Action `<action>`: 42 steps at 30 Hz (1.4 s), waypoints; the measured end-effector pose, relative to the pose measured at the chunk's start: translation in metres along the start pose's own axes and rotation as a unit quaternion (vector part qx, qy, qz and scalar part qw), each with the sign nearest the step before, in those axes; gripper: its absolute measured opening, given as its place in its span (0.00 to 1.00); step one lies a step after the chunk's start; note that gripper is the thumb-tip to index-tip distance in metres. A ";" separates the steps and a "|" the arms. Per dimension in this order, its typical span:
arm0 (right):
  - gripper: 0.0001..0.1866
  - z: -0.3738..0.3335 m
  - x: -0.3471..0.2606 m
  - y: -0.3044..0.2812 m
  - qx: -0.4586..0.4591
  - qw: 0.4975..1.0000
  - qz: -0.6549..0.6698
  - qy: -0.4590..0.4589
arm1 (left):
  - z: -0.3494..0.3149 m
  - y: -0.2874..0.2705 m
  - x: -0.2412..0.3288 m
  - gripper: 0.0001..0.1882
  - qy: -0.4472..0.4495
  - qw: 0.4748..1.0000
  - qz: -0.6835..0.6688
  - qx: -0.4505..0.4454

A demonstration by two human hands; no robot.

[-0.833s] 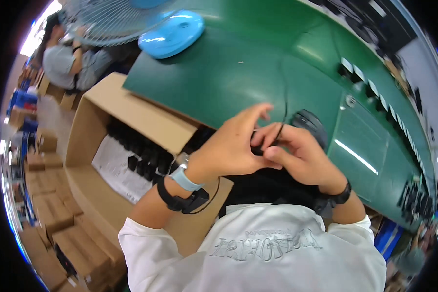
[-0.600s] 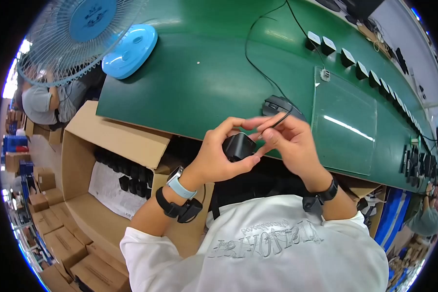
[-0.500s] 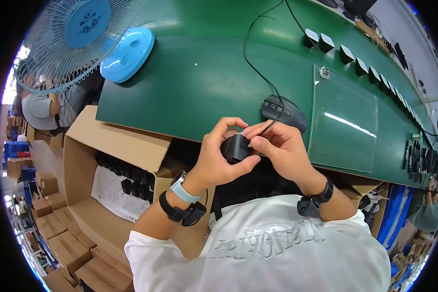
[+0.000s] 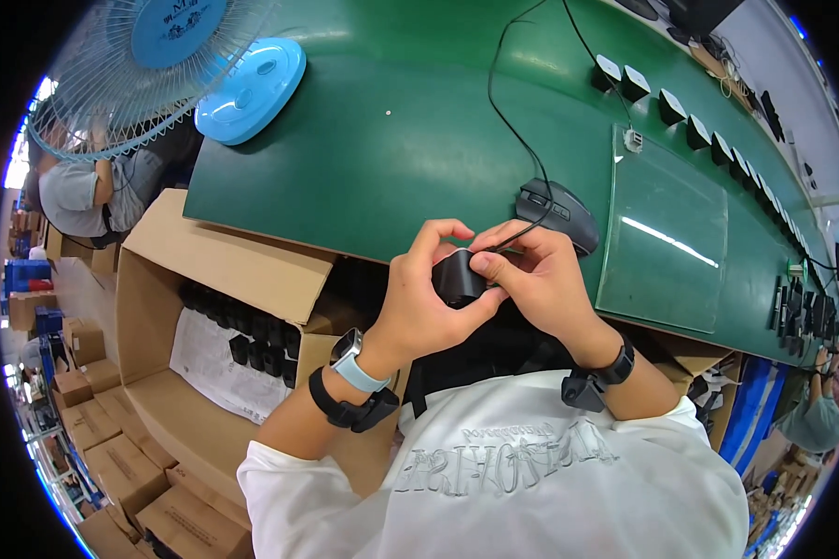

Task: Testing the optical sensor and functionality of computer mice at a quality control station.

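Note:
A small black rounded device [image 4: 453, 279] is held in front of my body, just off the table's near edge. My left hand [image 4: 412, 303] wraps round it, with fingers over the far side and thumb along the near side. The fingers and thumb of my right hand [image 4: 548, 284] pinch a thin black cable [image 4: 500, 112] at the device's right side. Its tip is hidden by my fingers, so I cannot tell whether it is plugged in. From there the cable runs over a black computer mouse [image 4: 559, 216] and on across the table.
A clear glass plate [image 4: 662, 247] lies on the green table [image 4: 345, 149] at right. Beyond it runs a row of black devices with white tops [image 4: 671, 107]. A blue fan [image 4: 252, 88] stands far left. An open carton [image 4: 144, 312] holding black pieces sits below left. A seated person is at far left.
The right thumb has moved in against the device, which has turned slightly in my left hand. The whole view has shifted a little; both hands keep their grip.

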State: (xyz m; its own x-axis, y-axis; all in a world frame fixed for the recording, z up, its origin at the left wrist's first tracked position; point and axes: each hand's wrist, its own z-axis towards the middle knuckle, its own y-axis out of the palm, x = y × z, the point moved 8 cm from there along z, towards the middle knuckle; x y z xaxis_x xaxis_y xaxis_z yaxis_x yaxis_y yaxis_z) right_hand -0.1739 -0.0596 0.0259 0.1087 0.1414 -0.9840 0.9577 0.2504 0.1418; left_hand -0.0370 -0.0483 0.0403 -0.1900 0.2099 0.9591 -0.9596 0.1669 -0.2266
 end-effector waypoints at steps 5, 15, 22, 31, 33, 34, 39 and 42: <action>0.10 0.004 -0.023 -0.015 0.003 0.988 -0.148 -0.036 | 0.006 -0.006 -0.022 0.34 -0.109 0.981 -0.159 -0.023; 0.38 0.004 -0.039 -0.070 0.072 0.814 -0.546 -0.184 | 0.016 -0.009 -0.035 0.24 -0.217 0.846 -0.486 0.035; 0.28 0.019 0.002 -0.007 0.024 0.956 0.288 0.053 | 0.010 -0.009 -0.039 0.28 -0.165 0.920 -0.353 0.046; 0.37 0.018 -0.020 0.003 0.011 0.994 0.081 -0.079 | 0.010 -0.008 -0.034 0.32 -0.161 0.914 -0.371 0.015; 0.39 0.006 -0.036 0.012 0.020 0.995 -0.010 -0.100 | 0.006 -0.009 -0.043 0.35 -0.187 0.904 -0.384 -0.008; 0.40 0.003 -0.039 0.014 0.015 0.986 -0.074 -0.150 | 0.007 -0.008 -0.041 0.36 -0.171 0.894 -0.413 -0.005; 0.41 -0.005 -0.050 0.018 0.003 0.974 -0.078 -0.213 | 0.012 -0.007 -0.028 0.39 -0.138 0.885 -0.443 -0.042; 0.41 -0.005 -0.049 0.020 0.000 0.978 -0.049 -0.201 | 0.008 -0.010 -0.026 0.39 -0.147 0.889 -0.433 -0.029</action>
State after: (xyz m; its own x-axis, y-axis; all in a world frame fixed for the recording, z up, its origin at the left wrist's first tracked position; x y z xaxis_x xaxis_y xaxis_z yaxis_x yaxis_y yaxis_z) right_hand -0.1614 -0.0568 0.0772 0.1120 -0.2707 -0.9561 0.9686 0.2445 0.0442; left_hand -0.0240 -0.0627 0.0186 0.5597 -0.2805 0.7798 -0.7621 0.1955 0.6173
